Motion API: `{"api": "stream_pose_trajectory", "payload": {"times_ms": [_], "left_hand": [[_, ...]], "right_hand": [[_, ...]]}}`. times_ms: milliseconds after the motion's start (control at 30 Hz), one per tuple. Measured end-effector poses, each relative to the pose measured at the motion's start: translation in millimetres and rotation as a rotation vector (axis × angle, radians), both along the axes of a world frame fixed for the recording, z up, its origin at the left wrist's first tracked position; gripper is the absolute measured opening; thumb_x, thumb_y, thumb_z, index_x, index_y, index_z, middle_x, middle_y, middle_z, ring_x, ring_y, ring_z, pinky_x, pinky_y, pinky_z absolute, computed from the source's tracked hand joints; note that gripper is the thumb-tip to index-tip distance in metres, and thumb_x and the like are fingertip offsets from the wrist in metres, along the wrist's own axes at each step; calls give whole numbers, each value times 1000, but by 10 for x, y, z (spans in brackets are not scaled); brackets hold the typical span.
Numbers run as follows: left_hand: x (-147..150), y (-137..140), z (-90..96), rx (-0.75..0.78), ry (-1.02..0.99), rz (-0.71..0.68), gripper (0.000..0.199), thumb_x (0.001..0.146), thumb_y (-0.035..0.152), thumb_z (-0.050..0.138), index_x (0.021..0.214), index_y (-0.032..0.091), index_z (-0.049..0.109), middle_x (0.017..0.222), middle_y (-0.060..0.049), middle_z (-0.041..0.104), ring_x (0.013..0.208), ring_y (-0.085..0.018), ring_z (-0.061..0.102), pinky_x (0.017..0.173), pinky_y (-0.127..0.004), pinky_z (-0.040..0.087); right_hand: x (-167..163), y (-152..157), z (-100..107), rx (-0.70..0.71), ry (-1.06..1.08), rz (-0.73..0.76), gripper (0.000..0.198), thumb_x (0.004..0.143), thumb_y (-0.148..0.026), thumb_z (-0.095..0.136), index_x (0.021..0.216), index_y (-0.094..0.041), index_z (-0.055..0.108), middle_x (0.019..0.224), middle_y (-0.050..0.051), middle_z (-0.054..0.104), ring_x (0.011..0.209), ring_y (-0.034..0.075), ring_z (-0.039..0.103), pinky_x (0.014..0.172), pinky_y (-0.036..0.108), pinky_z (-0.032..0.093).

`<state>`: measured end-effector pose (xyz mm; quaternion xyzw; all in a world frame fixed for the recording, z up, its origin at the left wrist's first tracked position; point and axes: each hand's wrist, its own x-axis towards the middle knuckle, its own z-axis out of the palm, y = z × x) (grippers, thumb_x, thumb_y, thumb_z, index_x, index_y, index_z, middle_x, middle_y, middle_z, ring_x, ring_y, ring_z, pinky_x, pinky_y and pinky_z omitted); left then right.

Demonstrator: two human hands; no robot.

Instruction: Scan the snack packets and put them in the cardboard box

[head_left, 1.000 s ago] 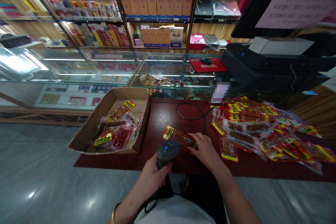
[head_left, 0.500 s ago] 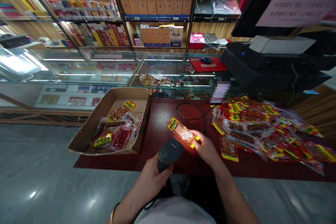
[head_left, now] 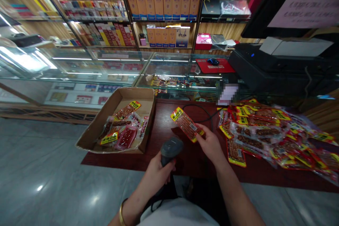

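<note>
My left hand (head_left: 156, 173) is wrapped round the handle of a dark barcode scanner (head_left: 172, 147), its head pointing up and to the right. My right hand (head_left: 210, 144) pinches the lower right end of a snack packet (head_left: 186, 124), red and yellow with brown sticks inside and a barcode label facing up. The packet is a little above the dark red table (head_left: 161, 130), beyond the scanner and apart from it. To the left, a cardboard box (head_left: 149, 122) holds several snack packets (head_left: 127, 137). On the right lies a heap of similar packets (head_left: 259, 130).
A black cable (head_left: 194, 106) loops on the table behind the held packet. Behind the table stands a glass display counter (head_left: 132, 65) bearing a red mouse pad (head_left: 225, 66) with a mouse (head_left: 213, 61). A monitor (head_left: 256, 10) juts in at upper right. Shelves of boxes (head_left: 162, 5) line the back.
My right hand has raised and tilted the packet, so its barcode label now shows. A bright glow on the packet is gone. The whole view has shifted slightly.
</note>
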<state>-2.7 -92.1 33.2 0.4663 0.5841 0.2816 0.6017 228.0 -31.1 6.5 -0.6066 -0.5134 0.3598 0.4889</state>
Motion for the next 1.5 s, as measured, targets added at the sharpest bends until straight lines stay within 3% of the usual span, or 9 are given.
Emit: {"api": "stream_pose_trajectory", "payload": {"times_ms": [167,300,467,600,767,900,1033,1200,1500], "left_hand": [[-5,-9,-32,-10,-49,63,29,74,42,69,85,20,55,62,1,69,34,-8,50,33,-18,36],[1,-32,-43,0,-37,60,27,73,41,68,85,19,57,64,0,71,37,-10,54,34,-19,40],[7,8,-81,-4,-24,14,29,75,46,70,79,19,58,53,3,63,35,-10,50,34,-19,37],[34,68,-84,-5,-15,-11,30,74,47,71,75,19,59,51,3,61,35,-10,49,35,-19,38],[144,95,-30,0,-46,-19,29,72,46,71,78,20,59,55,3,64,34,-8,48,35,-19,38],[195,63,1,6,-39,-25,30,72,46,70,78,20,58,59,2,65,35,-8,48,35,-20,37],[132,37,-4,-5,-11,-25,29,72,46,68,78,20,58,55,4,62,34,-8,47,35,-19,36],[41,40,-1,-1,2,5,27,73,44,68,80,19,59,57,3,65,35,-8,47,36,-19,37],[82,13,126,28,-21,-22,27,74,44,71,79,19,61,50,6,58,38,-11,49,38,-20,38]], "right_hand": [[-817,463,562,94,450,349,68,80,-42,77,145,-27,58,134,7,72,118,25,71,104,45,56],[-1123,493,693,153,292,441,71,82,-39,76,150,-30,54,147,10,64,130,26,65,103,45,56],[-275,-2,328,219,-332,12,34,94,-31,58,125,-25,70,128,10,72,120,26,66,109,47,50],[583,-568,-69,-19,-818,-453,37,95,-44,57,117,-15,68,113,20,70,111,35,64,100,53,50],[976,-926,-400,-256,-993,-563,53,88,-55,64,119,-12,62,107,23,68,101,39,64,87,52,53],[1068,-896,-502,-198,-735,-515,62,77,-52,70,125,-15,57,112,19,68,104,36,65,93,50,54],[1144,-910,-522,-323,-272,-487,85,67,-55,77,138,-19,49,102,8,71,79,26,69,76,42,59],[1021,-941,-411,-325,243,-492,103,57,-45,87,148,-23,44,92,2,76,79,24,74,74,38,61],[373,-433,-205,-145,932,-347,41,59,-24,91,95,-24,72,94,0,81,80,20,77,73,34,64]]}}
